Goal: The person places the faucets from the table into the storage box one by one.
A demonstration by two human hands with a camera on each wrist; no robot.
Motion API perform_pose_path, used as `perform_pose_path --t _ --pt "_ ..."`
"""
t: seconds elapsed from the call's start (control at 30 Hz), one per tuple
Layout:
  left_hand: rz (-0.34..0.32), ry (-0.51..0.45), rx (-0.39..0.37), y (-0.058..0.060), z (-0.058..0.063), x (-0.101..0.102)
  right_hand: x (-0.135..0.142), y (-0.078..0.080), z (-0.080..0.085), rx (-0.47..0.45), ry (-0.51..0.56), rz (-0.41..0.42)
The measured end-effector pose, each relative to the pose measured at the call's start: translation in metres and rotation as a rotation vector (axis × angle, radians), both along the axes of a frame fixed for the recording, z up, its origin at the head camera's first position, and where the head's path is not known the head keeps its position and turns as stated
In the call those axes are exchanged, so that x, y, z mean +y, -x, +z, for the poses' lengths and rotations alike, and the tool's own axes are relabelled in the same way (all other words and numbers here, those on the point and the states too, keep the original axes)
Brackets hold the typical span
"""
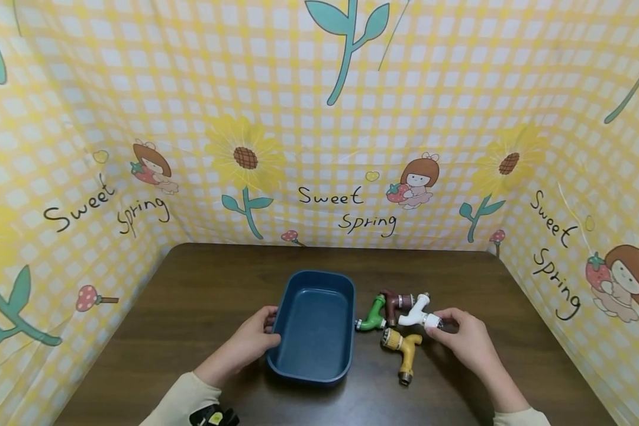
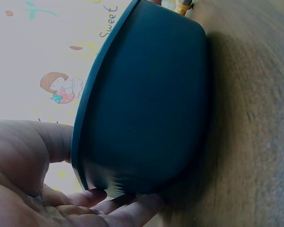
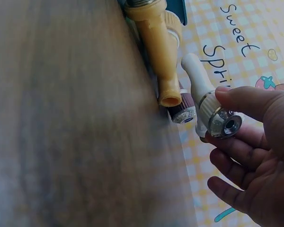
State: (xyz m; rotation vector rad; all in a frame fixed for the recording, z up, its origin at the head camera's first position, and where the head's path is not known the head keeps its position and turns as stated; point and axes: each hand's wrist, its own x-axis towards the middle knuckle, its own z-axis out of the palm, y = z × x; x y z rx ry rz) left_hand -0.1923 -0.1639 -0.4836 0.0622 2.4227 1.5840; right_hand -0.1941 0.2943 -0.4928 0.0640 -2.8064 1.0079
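While the left hand (image 1: 252,337) grips the dark blue, rounded rectangular tub (image 1: 314,331) by its left side, thumb over the rim and fingers against the outer wall, the right hand (image 1: 464,338) pinches the small white branching tap (image 1: 418,312) at its thick end. That tap is to the right of the tub, close by the maroon tap with a ribbed collar (image 1: 391,305); whether it touches the dark wood-grain desk (image 1: 213,307), I cannot tell. It looks like hard plastic, so I would expect it to be light and stiff, hardly fragile, though its smooth barrel could slide between fingertips. Its ribbed white collar (image 3: 209,109), where the thumb lies, seems the surest place to hold; the slimmer spout would probably let it swivel. The body is glossy and plain, forking into two arms, and the thick end finishes in a greyish, shiny cap (image 3: 226,124) with a round dark hole. Close by are the bright green bent tap (image 1: 374,316), between tub and maroon one, and the mustard-yellow tap (image 1: 407,350), nearer the person. The tub, matt and seemingly thin-walled, should be light too, best steadied by its rim.
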Motion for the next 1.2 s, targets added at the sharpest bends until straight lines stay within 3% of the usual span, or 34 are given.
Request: perform_pose_path --t 0.4,0.83,1.2 --pt "-0.01 0.001 -0.003 0.001 0.001 0.0 -0.008 -0.006 0.017 0.043 0.045 -0.014" --pt "-0.004 -0.013 -0.007 0.0 0.002 0.0 -0.012 -0.006 0.024 0.037 0.122 0.014" --pt "-0.012 -0.023 -0.01 -0.001 0.005 -0.001 -0.02 -0.003 0.032 0.061 0.116 0.029"
